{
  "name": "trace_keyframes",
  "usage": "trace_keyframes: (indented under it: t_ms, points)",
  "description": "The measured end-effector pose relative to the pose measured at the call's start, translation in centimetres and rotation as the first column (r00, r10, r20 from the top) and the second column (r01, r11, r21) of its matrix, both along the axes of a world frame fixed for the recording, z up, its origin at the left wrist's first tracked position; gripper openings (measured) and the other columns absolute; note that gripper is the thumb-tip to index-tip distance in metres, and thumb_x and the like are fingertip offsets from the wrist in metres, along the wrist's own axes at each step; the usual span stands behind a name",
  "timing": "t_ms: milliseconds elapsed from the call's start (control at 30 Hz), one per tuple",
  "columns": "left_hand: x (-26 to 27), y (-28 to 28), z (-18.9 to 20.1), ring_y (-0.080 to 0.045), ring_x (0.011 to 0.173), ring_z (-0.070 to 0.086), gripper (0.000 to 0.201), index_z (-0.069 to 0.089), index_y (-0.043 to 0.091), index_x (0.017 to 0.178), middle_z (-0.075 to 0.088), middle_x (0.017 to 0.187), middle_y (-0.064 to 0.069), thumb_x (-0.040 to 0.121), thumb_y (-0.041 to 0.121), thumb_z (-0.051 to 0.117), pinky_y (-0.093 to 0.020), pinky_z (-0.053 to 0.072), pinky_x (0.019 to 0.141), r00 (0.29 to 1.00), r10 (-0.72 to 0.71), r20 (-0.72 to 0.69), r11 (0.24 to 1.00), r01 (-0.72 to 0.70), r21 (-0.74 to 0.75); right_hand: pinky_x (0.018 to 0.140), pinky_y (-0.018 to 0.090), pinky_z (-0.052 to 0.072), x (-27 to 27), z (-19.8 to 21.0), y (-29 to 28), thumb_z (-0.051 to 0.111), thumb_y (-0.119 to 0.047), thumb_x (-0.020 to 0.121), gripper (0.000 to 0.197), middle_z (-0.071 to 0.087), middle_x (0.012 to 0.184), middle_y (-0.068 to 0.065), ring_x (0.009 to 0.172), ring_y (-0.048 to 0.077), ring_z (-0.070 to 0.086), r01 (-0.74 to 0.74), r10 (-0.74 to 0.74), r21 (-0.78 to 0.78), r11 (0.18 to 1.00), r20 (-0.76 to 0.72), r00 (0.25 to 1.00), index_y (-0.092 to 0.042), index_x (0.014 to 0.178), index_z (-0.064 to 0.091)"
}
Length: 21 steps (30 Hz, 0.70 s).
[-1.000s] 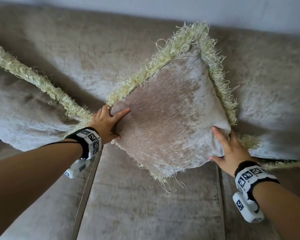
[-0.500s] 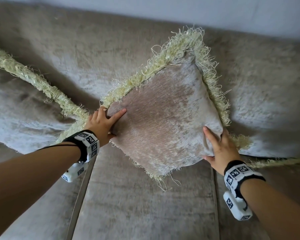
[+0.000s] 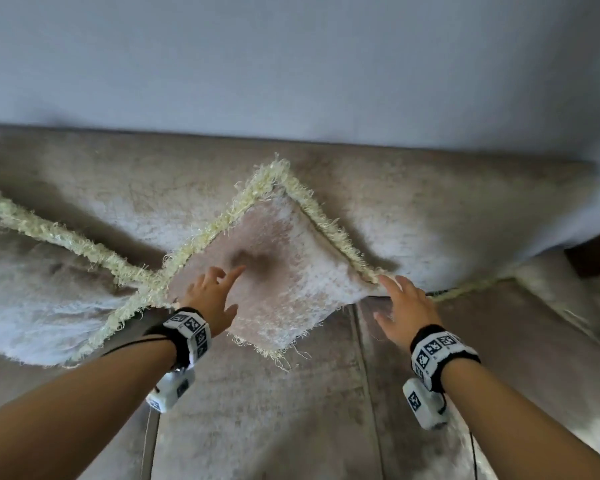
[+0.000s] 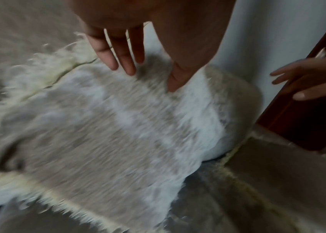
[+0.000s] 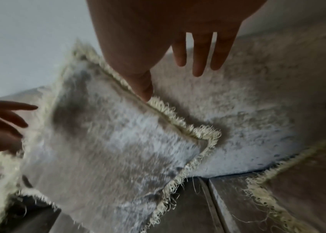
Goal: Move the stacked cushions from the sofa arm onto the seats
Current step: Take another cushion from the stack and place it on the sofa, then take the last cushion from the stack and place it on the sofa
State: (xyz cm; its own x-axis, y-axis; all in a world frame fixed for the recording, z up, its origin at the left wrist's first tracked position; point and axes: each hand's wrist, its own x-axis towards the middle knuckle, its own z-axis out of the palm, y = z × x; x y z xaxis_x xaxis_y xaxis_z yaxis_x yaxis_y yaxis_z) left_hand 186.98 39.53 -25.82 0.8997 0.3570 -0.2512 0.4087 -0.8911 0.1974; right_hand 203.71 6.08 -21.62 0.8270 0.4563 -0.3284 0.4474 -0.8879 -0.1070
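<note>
Both hands, clamped on the cushion's corners in the earlier frames, now stand off it with fingers spread; the cushion is set back against the sofa.

Head view. Fringed cushion (image 3: 274,271): centre of frame, standing on one corner as a diamond, leaning on the sofa backrest (image 3: 430,209), lowest corner on the seat (image 3: 257,410). Left hand (image 3: 210,299): lower centre-left, fingers splayed, over the cushion's lower left face, holding nothing; contact cannot be told. Right hand (image 3: 400,308): just beside the cushion's right corner, fingers loose and apart, empty. Second fringed cushion (image 3: 49,289): left of frame, also against the backrest.

Left wrist view. Left hand fingers (image 4: 126,52) straight and apart at top of frame, tips at or just above the cushion's pile; blurred, touch uncertain. Right hand shows at right edge, open.

Right wrist view. Right hand fingers (image 5: 199,53) straight, top of frame; thumb tip at the fringe (image 5: 178,119) of the cushion's edge, no grip.

Handling, by judgement: light, soft, easily dented, as the dark hollow in its face suggests; plush pile may slide under flat palms. Best taken at two opposite corners, on the stuffed body inside the seam, not by the loose fringe.
</note>
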Motion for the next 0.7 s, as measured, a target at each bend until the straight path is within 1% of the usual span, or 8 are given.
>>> trace_keyframes:
  t_ms: [67, 133, 233, 367, 433, 500, 567, 700]
  points:
    - [1.4, -2.3, 3.0, -0.023, 0.108, 0.054, 0.072, 0.019, 0.037, 0.149, 0.045, 0.132, -0.006, 0.089, 0.041, 0.058, -0.038, 0.051, 0.089, 0.998, -0.045, 0.055, 0.991, 0.051, -0.127, 0.111, 0.049, 0.031, -0.9, 3.4, -1.7, 0.053, -0.045, 0.090, 0.068, 0.020, 0.157, 0.006, 0.138, 0.032, 0.030, 0.068, -0.068, 0.034, 0.997, 0.018, 0.998, -0.035, 0.149, 0.022]
    - [2.8, -4.6, 5.9, -0.022, 0.109, 0.055, 0.069, 0.020, 0.038, 0.148, 0.046, 0.129, -0.003, 0.090, 0.042, 0.057, -0.039, 0.051, 0.090, 0.989, -0.102, 0.108, 0.977, 0.121, -0.178, 0.111, 0.048, 0.032, -1.8, 6.6, -3.5, 0.055, -0.044, 0.090, 0.066, 0.023, 0.155, 0.005, 0.138, 0.031, 0.032, 0.109, -0.112, 0.058, 0.992, 0.047, 0.993, -0.034, 0.148, 0.026]
    - [4.9, -8.4, 10.1, -0.021, 0.111, 0.056, 0.068, 0.022, 0.038, 0.148, 0.046, 0.128, -0.001, 0.090, 0.041, 0.059, -0.039, 0.052, 0.090, 0.961, -0.197, 0.193, 0.951, 0.236, -0.202, 0.109, 0.045, 0.035, -2.8, 10.4, -6.6, 0.057, -0.042, 0.089, 0.063, 0.032, 0.149, 0.004, 0.134, 0.028, 0.037, 0.161, -0.171, 0.120, 0.980, 0.077, 0.982, -0.032, 0.146, 0.031]
    - [7.6, -13.9, 14.1, -0.021, 0.109, 0.057, 0.066, 0.027, 0.036, 0.146, 0.046, 0.133, -0.001, 0.089, 0.039, 0.060, -0.038, 0.054, 0.086, 0.911, -0.316, 0.263, 0.916, 0.366, -0.165, 0.104, 0.044, 0.039, -3.8, 13.3, -11.7, 0.057, -0.045, 0.088, 0.062, 0.041, 0.141, 0.000, 0.127, 0.026, 0.045, 0.196, -0.215, 0.162, 0.967, 0.111, 0.970, -0.031, 0.144, 0.035]
    - [8.6, -16.9, 15.2, -0.021, 0.106, 0.058, 0.064, 0.029, 0.034, 0.146, 0.046, 0.133, -0.002, 0.090, 0.038, 0.060, -0.036, 0.053, 0.083, 0.888, -0.365, 0.280, 0.899, 0.414, -0.142, 0.105, 0.045, 0.039, -4.2, 14.0, -14.6, 0.056, -0.046, 0.088, 0.062, 0.042, 0.141, -0.001, 0.127, 0.025, 0.045, 0.218, -0.239, 0.169, 0.961, 0.117, 0.964, -0.033, 0.144, 0.034]
    - [9.4, -20.4, 16.0, -0.021, 0.107, 0.057, 0.064, 0.028, 0.033, 0.147, 0.046, 0.132, -0.003, 0.091, 0.038, 0.059, -0.036, 0.052, 0.085, 0.876, -0.388, 0.286, 0.889, 0.438, -0.135, 0.106, 0.046, 0.037, -4.7, 14.5, -18.0, 0.055, -0.048, 0.088, 0.061, 0.041, 0.142, -0.001, 0.128, 0.026, 0.044, 0.239, -0.261, 0.166, 0.957, 0.122, 0.958, -0.035, 0.144, 0.033]
    - [10.0, -24.1, 16.3, -0.021, 0.105, 0.057, 0.065, 0.028, 0.035, 0.146, 0.047, 0.129, -0.003, 0.090, 0.037, 0.060, -0.038, 0.053, 0.087, 0.868, -0.408, 0.282, 0.874, 0.460, -0.153, 0.106, 0.046, 0.038, -5.2, 14.8, -21.9, 0.054, -0.048, 0.089, 0.061, 0.041, 0.144, 0.000, 0.128, 0.027, 0.044, 0.259, -0.279, 0.149, 0.954, 0.130, 0.952, -0.035, 0.144, 0.032]
    - [11.7, -31.3, 16.3, -0.021, 0.103, 0.060, 0.065, 0.028, 0.038, 0.145, 0.049, 0.125, -0.003, 0.089, 0.034, 0.062, -0.041, 0.055, 0.085, 0.836, -0.469, 0.285, 0.831, 0.527, -0.179, 0.102, 0.044, 0.041, -6.2, 15.2, -30.3, 0.053, -0.049, 0.090, 0.063, 0.041, 0.144, 0.003, 0.128, 0.029, 0.045, 0.322, -0.335, 0.108, 0.941, 0.134, 0.933, -0.034, 0.145, 0.029]
